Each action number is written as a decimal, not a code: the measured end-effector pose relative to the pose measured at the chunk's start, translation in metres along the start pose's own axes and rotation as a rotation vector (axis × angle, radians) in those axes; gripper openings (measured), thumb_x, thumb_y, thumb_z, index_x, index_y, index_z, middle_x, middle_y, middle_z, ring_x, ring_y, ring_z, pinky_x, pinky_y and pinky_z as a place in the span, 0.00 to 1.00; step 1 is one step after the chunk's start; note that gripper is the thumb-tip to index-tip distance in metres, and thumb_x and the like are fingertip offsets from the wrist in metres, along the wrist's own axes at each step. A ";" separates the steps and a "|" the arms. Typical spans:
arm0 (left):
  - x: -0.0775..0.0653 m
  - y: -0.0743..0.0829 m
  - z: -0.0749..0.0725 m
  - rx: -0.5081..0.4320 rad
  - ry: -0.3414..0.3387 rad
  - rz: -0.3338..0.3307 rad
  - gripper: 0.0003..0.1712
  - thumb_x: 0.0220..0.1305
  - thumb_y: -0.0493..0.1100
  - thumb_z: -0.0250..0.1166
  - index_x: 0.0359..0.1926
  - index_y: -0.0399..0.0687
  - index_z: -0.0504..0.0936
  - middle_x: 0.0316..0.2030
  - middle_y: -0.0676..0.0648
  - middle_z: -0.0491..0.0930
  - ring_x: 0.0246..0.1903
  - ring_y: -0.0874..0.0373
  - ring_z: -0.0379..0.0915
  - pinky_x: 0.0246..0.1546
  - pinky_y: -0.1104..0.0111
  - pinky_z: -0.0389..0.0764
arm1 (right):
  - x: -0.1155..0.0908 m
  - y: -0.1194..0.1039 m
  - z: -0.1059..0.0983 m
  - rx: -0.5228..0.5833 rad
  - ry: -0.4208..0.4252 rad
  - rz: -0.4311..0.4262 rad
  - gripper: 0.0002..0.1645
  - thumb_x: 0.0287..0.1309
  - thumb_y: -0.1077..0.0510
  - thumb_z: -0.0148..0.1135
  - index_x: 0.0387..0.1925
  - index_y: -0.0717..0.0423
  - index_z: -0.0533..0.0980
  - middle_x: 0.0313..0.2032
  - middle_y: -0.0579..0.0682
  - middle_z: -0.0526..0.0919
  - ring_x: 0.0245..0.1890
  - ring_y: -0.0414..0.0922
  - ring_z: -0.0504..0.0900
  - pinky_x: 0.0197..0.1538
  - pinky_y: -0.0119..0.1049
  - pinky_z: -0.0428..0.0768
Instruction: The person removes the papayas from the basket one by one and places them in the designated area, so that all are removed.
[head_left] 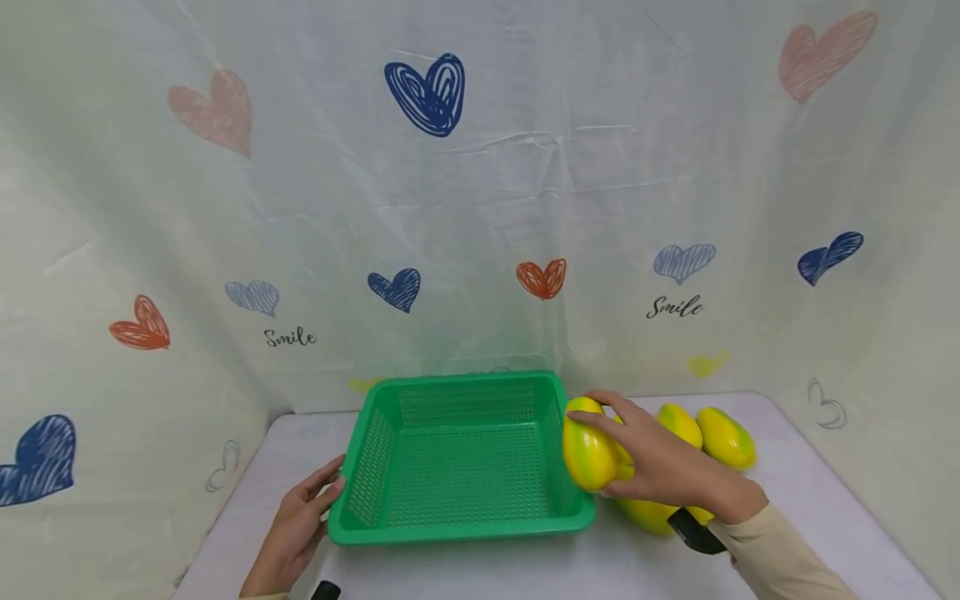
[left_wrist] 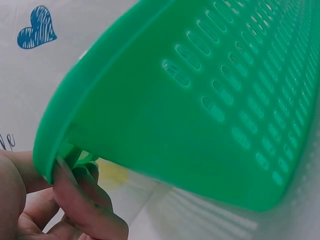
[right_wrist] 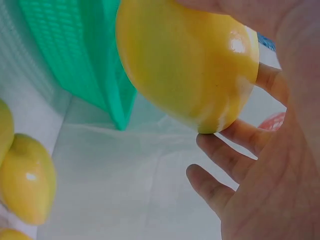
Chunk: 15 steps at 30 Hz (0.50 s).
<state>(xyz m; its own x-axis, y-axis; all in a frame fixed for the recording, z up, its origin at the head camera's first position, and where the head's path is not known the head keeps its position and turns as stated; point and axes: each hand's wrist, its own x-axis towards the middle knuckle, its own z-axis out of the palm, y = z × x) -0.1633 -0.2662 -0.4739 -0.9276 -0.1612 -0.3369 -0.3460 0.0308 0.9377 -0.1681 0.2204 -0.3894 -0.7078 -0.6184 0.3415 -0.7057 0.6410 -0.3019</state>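
Note:
A green plastic basket [head_left: 461,532] with slotted walls stands on the table, and nothing lies in it. My left hand [head_left: 294,527] grips its left rim; in the left wrist view the fingers [left_wrist: 82,202] curl under the basket's edge [left_wrist: 50,127]. My right hand [head_left: 667,462] holds a glossy yellow mango [head_left: 587,450] with a green tinge, just beside the basket's right rim. Seen from the right wrist, thumb and fingers span the mango [right_wrist: 185,65]. Behind and below that hand lie several more yellow mangoes [head_left: 726,437], some partly hidden by it.
The white table [head_left: 247,500] meets a pale curtain [head_left: 480,208] printed with hearts and the word "Smile" at its back edge. Loose mangoes [right_wrist: 27,177] lie to the right of the basket. Black straps or devices show at both wrists.

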 end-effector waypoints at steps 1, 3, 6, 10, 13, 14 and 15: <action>0.000 0.000 0.000 0.001 -0.001 0.003 0.34 0.82 0.43 0.58 0.81 0.41 0.61 0.72 0.36 0.61 0.48 0.61 0.76 0.44 0.66 0.85 | -0.002 0.001 0.000 0.003 -0.005 0.022 0.56 0.45 0.58 0.86 0.75 0.41 0.69 0.73 0.58 0.66 0.64 0.57 0.76 0.58 0.57 0.84; 0.000 0.000 0.000 0.005 -0.002 0.010 0.34 0.82 0.43 0.58 0.81 0.41 0.60 0.71 0.37 0.62 0.48 0.61 0.76 0.44 0.66 0.85 | -0.007 0.002 -0.001 0.008 -0.012 0.064 0.56 0.45 0.57 0.86 0.76 0.40 0.69 0.74 0.57 0.65 0.64 0.57 0.75 0.58 0.56 0.84; -0.001 0.001 -0.001 0.005 -0.004 0.017 0.34 0.82 0.43 0.58 0.82 0.41 0.60 0.71 0.38 0.63 0.48 0.62 0.77 0.44 0.67 0.85 | -0.013 0.004 -0.003 0.005 -0.016 0.107 0.56 0.45 0.58 0.86 0.76 0.39 0.69 0.74 0.58 0.65 0.64 0.59 0.75 0.58 0.58 0.84; -0.002 0.001 -0.001 0.007 -0.008 0.020 0.34 0.83 0.42 0.57 0.82 0.41 0.60 0.71 0.38 0.62 0.47 0.64 0.77 0.44 0.68 0.85 | -0.022 0.008 -0.006 -0.008 0.002 0.124 0.57 0.43 0.60 0.86 0.76 0.39 0.69 0.74 0.57 0.65 0.64 0.59 0.75 0.58 0.59 0.84; -0.002 0.001 0.000 0.005 -0.012 0.018 0.34 0.82 0.43 0.58 0.82 0.41 0.59 0.71 0.38 0.62 0.47 0.64 0.77 0.44 0.68 0.85 | -0.029 0.011 -0.009 -0.026 0.005 0.136 0.58 0.43 0.60 0.87 0.76 0.38 0.69 0.74 0.56 0.64 0.65 0.59 0.75 0.58 0.58 0.84; -0.002 0.001 0.000 0.006 -0.014 0.017 0.35 0.82 0.43 0.58 0.82 0.41 0.59 0.71 0.38 0.61 0.47 0.64 0.77 0.44 0.68 0.85 | -0.032 0.012 -0.010 -0.028 0.006 0.143 0.58 0.43 0.60 0.87 0.76 0.38 0.69 0.74 0.56 0.64 0.65 0.59 0.75 0.57 0.58 0.84; -0.002 0.001 0.000 0.008 -0.016 0.017 0.34 0.82 0.43 0.58 0.82 0.41 0.59 0.71 0.38 0.61 0.48 0.64 0.77 0.44 0.68 0.85 | -0.035 0.013 -0.011 -0.027 0.003 0.153 0.58 0.43 0.59 0.87 0.76 0.38 0.69 0.74 0.57 0.64 0.65 0.60 0.75 0.57 0.58 0.84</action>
<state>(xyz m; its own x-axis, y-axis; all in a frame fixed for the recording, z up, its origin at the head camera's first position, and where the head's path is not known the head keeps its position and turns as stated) -0.1614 -0.2657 -0.4724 -0.9355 -0.1446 -0.3225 -0.3313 0.0411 0.9426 -0.1518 0.2556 -0.3956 -0.8070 -0.5109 0.2963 -0.5882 0.7398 -0.3267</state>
